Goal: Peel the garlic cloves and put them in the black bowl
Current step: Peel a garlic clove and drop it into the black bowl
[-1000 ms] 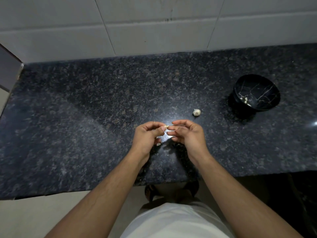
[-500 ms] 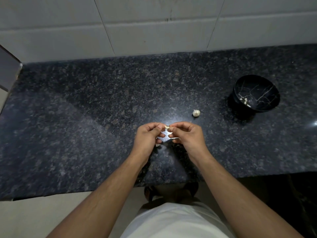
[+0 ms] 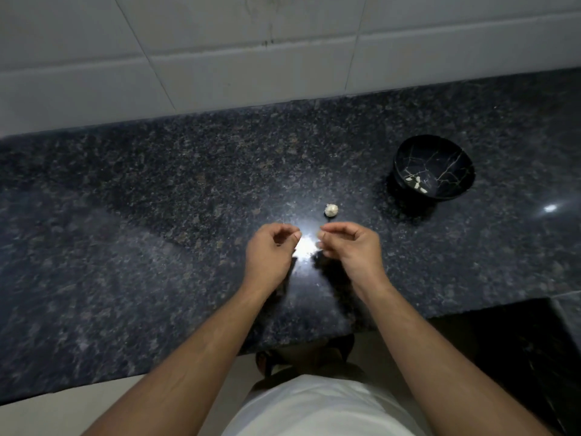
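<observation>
1. Both hands sit over the dark granite counter, near the front edge, w/ a small gap between them; a bright glare spot on the stone sits right in that gap.
2. Left hand: fingers curled in, thumb meeting the index tip like a pinch; can't tell if there's anything between them, too small and washed out by the glare.
3. Right hand: fingers curled too, tips bunched toward the thumb; something pale shows at the tips but it's blurred, so can't tell if it's a clove, skin or nothing.
4. Garlic piece: small, whitish, lying on the counter just beyond the right hand, not touching it; between the hands and the bowl.
5. Black bowl: upright on the counter, to the right and further back, well apart from both hands; has thin pale crack-like lines inside.
6. Peeled cloves: a few small white bits on the bowl's bottom.
7. Background: white tiled wall behind the counter; white shirt at the bottom of the view.
</observation>
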